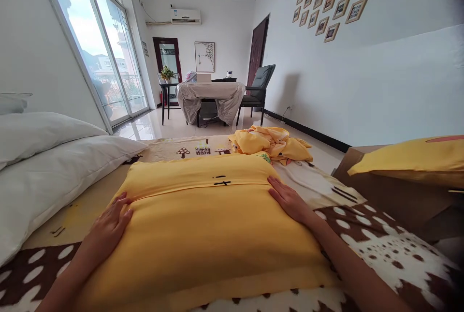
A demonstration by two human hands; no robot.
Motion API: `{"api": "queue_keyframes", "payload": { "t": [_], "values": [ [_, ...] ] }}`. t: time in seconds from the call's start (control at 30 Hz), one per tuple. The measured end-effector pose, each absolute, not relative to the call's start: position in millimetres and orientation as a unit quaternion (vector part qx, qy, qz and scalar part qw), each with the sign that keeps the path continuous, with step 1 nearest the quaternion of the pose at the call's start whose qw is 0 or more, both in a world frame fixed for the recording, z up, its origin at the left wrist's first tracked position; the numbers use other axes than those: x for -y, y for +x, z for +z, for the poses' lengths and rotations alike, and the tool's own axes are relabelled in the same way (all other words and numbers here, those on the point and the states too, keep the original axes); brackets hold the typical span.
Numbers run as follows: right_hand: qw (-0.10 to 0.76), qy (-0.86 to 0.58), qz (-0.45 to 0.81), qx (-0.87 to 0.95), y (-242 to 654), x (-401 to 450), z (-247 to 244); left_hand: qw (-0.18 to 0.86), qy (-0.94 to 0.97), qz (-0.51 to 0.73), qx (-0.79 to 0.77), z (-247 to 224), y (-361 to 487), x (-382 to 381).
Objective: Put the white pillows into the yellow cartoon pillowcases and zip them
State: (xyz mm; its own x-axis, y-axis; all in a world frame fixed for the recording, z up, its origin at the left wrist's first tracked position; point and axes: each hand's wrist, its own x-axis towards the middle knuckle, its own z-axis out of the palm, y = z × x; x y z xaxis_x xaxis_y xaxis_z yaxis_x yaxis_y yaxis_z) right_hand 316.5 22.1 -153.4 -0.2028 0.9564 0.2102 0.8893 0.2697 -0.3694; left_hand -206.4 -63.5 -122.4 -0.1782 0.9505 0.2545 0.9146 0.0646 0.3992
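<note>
A plump pillow in a yellow pillowcase (210, 225) lies flat on the patterned bed cover (348, 225) right in front of me. A seam or overlapping flap runs across its far part, with small black marks near the middle. My left hand (110, 225) rests on the pillow's left side, fingers stretched out and pointing away. On the far right side, my right hand (288, 198) lies flat with its fingers extended over the cloth near the seam. Neither hand grips the fabric. Beyond the pillow sits a crumpled heap of yellow cloth (270, 141).
White pillows (68, 157) are stacked at the left. Another yellow pillow (413, 159) lies on a cardboard box (348, 176) at the right. Past the bed stand a plastic-covered table (210, 90) and a dark chair (259, 87). A glass sliding door (112, 46) is on the left.
</note>
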Motion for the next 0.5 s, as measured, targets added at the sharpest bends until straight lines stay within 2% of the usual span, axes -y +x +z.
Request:
{"api": "queue_keyframes", "payload": {
  "t": [0.2,0.37,0.5],
  "values": [
    [0.235,-0.681,0.137,0.679,328,-14,-169,0.091,0.556,0.299,-0.77,-137,-217,85],
    [0.284,-0.69,0.139,0.651,348,15,-191,0.099,0.535,0.248,-0.802,-154,-241,107],
    [0.263,-0.724,0.118,0.627,362,36,-200,0.098,0.556,0.218,-0.796,-154,-250,109]
  ]
}}
